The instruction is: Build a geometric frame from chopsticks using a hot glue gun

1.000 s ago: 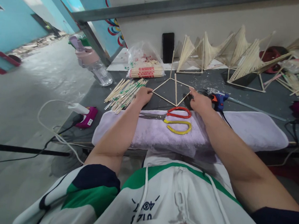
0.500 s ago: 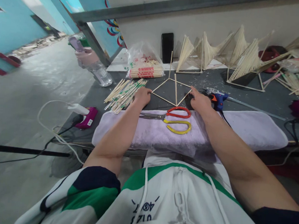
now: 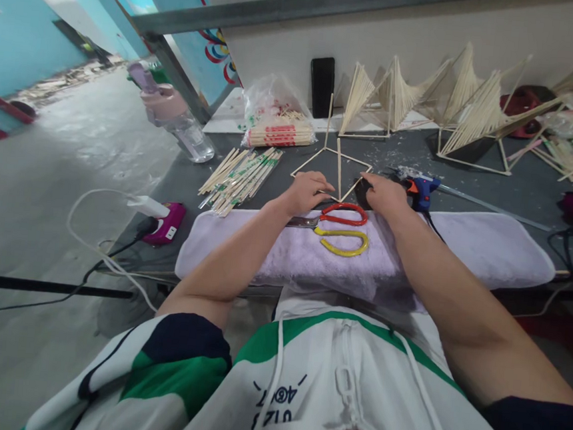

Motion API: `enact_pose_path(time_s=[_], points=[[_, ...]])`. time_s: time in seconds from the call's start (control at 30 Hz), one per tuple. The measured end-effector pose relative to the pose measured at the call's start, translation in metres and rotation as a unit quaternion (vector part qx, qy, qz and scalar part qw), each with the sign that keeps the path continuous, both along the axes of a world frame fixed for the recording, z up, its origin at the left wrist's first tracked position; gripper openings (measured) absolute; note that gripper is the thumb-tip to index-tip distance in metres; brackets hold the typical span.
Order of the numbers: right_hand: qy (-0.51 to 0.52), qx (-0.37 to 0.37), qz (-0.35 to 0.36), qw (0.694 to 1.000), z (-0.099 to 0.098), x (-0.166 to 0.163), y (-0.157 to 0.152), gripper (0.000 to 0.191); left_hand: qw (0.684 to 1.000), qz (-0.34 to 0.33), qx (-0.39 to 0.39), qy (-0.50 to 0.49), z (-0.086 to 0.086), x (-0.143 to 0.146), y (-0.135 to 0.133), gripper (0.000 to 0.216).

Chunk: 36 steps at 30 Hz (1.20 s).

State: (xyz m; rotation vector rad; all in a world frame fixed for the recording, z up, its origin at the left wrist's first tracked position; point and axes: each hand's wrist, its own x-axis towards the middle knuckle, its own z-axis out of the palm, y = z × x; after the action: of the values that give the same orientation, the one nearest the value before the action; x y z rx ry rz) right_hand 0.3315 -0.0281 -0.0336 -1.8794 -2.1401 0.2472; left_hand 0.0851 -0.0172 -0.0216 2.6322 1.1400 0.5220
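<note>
A four-sided frame of thin wooden sticks [image 3: 307, 162] lies on the dark table, with one upright stick [image 3: 339, 169] at its front corner and another upright [image 3: 329, 122] at its back corner. My left hand [image 3: 308, 193] is over the front left side, fingertips close to the front corner, thumb and fingers apart. At the right corner, my right hand [image 3: 384, 195] pinches the frame with its index finger forward; its thumb is hidden. Scissors with one red and one yellow handle [image 3: 343, 243] lie just in front, on a lilac towel [image 3: 484, 249].
Loose sticks in wrappers [image 3: 242, 178] lie left, with a bagged stick bundle [image 3: 281, 134] behind. A blue glue gun [image 3: 421, 192] is beside my right hand. Finished stick structures [image 3: 468, 114], a black phone [image 3: 322, 87], a bottle [image 3: 174, 118] and a purple power socket [image 3: 168, 223] stand around.
My left hand has moved right and nearer to me, from the frame's left corner towards its front corner. My right hand stays at the right corner.
</note>
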Motion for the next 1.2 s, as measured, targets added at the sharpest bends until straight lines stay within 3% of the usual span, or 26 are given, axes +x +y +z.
enact_pose_path(time_s=[0.37, 0.5, 0.7, 0.77, 0.83, 0.93, 1.03, 1.13, 1.17, 1.2], points=[[0.019, 0.026, 0.014, 0.999, -0.01, 0.001, 0.004, 0.054, 0.999, -0.04, -0.005, 0.018, -0.005, -0.003, 0.002, 0.027], [0.025, 0.029, 0.012, 0.999, -0.011, 0.003, 0.004, 0.053, 0.998, -0.043, -0.016, -0.041, 0.012, -0.01, -0.006, 0.028], [0.036, 0.023, 0.004, 0.999, -0.021, 0.01, 0.01, 0.052, 0.991, -0.103, -0.027, -0.083, 0.067, -0.006, -0.077, 0.033], [0.039, 0.029, 0.001, 0.999, -0.022, 0.011, 0.01, 0.052, 0.987, -0.134, -0.05, -0.078, 0.071, -0.001, -0.105, 0.03], [0.047, 0.038, 0.002, 0.998, -0.022, 0.012, 0.009, 0.052, 0.985, -0.141, -0.075, -0.073, 0.064, -0.001, -0.125, 0.026], [0.054, 0.033, -0.007, 0.998, -0.02, 0.013, 0.008, 0.053, 0.995, -0.032, -0.078, -0.049, 0.048, -0.02, -0.129, 0.022], [0.049, 0.008, -0.013, 0.999, -0.021, 0.015, 0.01, 0.052, 0.982, 0.178, -0.057, -0.028, 0.044, -0.065, -0.102, 0.022], [0.044, -0.004, -0.018, 0.999, -0.024, 0.016, 0.013, 0.052, 0.91, 0.414, -0.025, -0.004, 0.057, -0.123, -0.065, 0.023], [0.045, -0.004, -0.021, 0.999, -0.025, 0.016, 0.014, 0.052, 0.882, 0.47, -0.021, 0.0, 0.061, -0.141, -0.055, 0.022], [0.047, -0.001, -0.023, 0.999, -0.025, 0.016, 0.014, 0.052, 0.875, 0.483, -0.017, -0.001, 0.066, -0.156, -0.046, 0.021]])
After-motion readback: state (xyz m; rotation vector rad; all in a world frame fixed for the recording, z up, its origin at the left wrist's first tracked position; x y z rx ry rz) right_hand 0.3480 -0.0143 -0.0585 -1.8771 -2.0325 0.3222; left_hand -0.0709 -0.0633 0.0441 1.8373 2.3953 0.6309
